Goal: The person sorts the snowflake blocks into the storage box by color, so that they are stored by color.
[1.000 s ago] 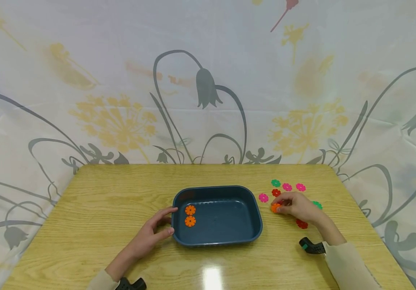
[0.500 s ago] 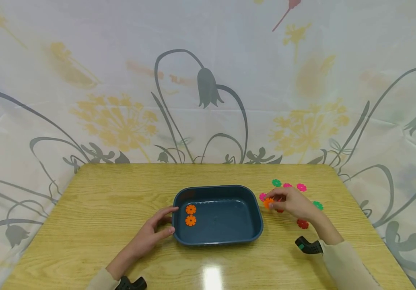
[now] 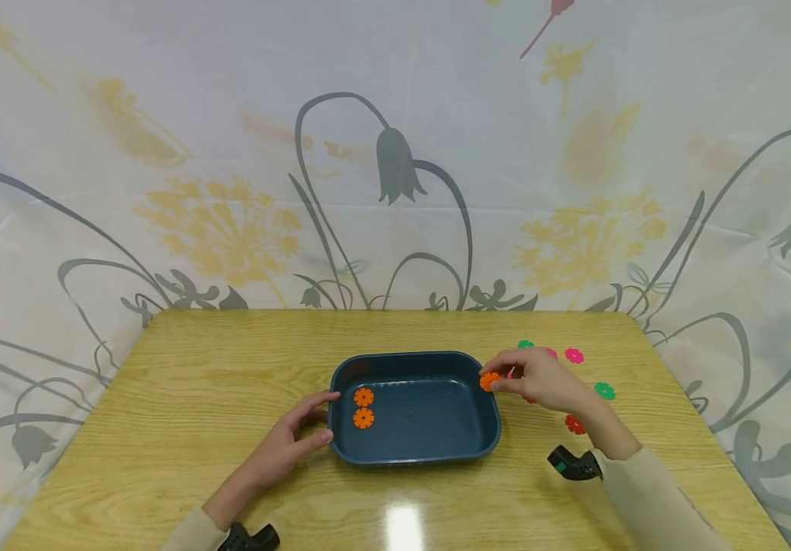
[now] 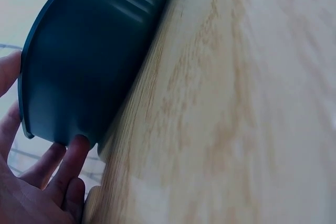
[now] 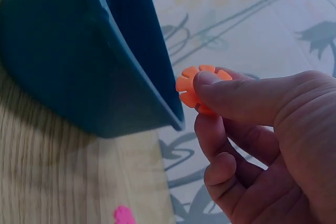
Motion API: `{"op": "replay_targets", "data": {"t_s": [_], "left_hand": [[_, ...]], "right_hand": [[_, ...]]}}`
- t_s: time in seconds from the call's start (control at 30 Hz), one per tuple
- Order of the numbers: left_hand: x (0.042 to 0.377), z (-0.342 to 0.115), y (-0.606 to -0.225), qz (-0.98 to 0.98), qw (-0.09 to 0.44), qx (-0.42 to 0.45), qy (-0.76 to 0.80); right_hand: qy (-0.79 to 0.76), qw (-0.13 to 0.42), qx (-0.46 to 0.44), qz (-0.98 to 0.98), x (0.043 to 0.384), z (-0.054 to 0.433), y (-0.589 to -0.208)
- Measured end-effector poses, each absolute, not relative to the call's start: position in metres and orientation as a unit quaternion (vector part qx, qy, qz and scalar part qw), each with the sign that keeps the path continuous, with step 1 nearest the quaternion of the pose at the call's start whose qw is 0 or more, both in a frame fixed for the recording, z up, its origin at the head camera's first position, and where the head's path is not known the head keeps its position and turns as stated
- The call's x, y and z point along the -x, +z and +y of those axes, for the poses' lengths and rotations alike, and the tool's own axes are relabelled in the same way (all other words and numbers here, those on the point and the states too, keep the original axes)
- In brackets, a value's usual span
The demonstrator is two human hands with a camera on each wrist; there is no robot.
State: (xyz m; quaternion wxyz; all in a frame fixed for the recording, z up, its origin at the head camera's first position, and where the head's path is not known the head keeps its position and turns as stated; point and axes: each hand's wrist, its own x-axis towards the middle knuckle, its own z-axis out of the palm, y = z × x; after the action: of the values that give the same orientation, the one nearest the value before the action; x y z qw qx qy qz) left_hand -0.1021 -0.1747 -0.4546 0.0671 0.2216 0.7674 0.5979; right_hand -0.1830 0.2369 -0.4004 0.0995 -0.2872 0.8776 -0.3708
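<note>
In the head view, a dark blue plastic basin [image 3: 409,462] stands mid-table, with two orange interlocking discs [image 3: 364,397] lying inside at the left. My left hand [image 3: 277,446] holds its left end, index finger and thumb at the rim; in the left wrist view, other fingers [image 4: 73,163] touch the outer wall. Thumb and fingers of my right hand [image 3: 540,380] pinch another orange disc [image 3: 488,382] at the basin's right rim. The right wrist view shows that notched, flower-like disc [image 5: 190,85] close beside the rim. Whether it touches the rim I cannot tell.
Right of the basin lie several loose discs on the wooden table [image 3: 230,367]: pink [image 3: 574,356], green [image 3: 604,391] and red [image 3: 575,424]. My right hand partly covers some others. A flower-patterned cloth [image 3: 395,229] hangs behind the table.
My right hand has lifted the orange disc from among the loose discs and carried it left to the basin's right rim. The left hand and the basin have stayed in place.
</note>
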Motion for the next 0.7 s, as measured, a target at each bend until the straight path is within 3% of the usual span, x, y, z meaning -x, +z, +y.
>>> {"op": "replay_targets", "data": {"t_s": [0.7], "left_hand": [[0.109,-0.179,-0.476,0.759,0.078,-0.216,0.610]], "right_hand": [[-0.319,0.124,0.386,0.857,0.195,0.191,-0.393]]}}
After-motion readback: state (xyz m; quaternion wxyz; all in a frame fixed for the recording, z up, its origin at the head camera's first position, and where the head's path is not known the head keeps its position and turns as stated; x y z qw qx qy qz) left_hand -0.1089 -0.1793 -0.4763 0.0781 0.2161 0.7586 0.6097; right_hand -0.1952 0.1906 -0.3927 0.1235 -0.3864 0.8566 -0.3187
